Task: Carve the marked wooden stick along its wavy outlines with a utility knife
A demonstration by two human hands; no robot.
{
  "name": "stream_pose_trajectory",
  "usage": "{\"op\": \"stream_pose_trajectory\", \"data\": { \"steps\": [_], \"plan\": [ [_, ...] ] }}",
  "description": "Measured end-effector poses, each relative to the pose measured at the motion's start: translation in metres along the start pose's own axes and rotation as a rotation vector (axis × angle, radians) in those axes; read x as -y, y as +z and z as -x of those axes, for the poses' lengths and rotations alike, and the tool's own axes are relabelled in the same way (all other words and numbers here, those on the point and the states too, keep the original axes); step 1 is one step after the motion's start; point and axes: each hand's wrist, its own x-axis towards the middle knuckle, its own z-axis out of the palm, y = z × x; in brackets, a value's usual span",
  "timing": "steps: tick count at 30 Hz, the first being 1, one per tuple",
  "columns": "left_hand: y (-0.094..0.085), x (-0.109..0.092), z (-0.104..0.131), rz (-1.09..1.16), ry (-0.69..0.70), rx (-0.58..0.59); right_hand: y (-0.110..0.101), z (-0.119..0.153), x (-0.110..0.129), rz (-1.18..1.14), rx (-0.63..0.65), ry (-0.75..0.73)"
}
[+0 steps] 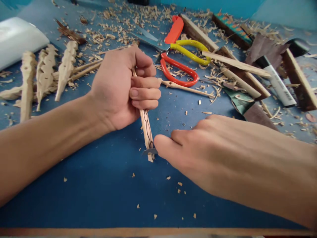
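My left hand (123,86) is closed around a slim wooden stick (146,127), which slants down toward me over the blue tabletop. Dark wavy lines are drawn along the stick's bare face. In my right hand (188,145) is a small blade (150,151), its metal lying across the stick near the lower end. The blade's handle is hidden by my fingers. Just beyond my left hand lie scissors (179,76) with one red and one yellow handle loop, and a thin carved stick (188,88) points right from beside my knuckles.
Several notched wood pieces (66,67) lie at the left by a white rounded object (19,41). A marker (277,82), sandpaper (257,112) and wooden strips (237,64) crowd the right. Shavings (111,29) litter the back. The table's front edge (148,232) runs along the bottom.
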Motion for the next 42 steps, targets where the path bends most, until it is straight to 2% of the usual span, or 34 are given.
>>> {"op": "stream_pose_trajectory", "data": {
  "steps": [6, 11, 19, 30, 36, 42],
  "plan": [
    [-0.001, -0.001, -0.001, 0.041, -0.042, 0.018, 0.005, 0.009, -0.005, -0.097, -0.015, -0.024],
    [-0.004, -0.003, 0.0, 0.082, -0.072, 0.047, 0.01, 0.021, 0.005, -0.03, -0.257, 0.073],
    [-0.005, -0.003, -0.002, 0.131, -0.09, 0.061, 0.032, 0.018, 0.012, 0.017, -0.181, 0.025],
    [-0.006, -0.004, -0.004, 0.11, -0.092, 0.091, 0.034, 0.016, 0.013, -0.01, -0.181, 0.06],
    [-0.006, -0.003, -0.003, 0.151, -0.095, 0.028, 0.034, 0.015, 0.016, -0.013, -0.176, 0.077],
    [-0.006, 0.0, -0.001, 0.108, -0.044, 0.028, 0.033, 0.012, 0.021, 0.023, -0.146, 0.099]
  ]
}}
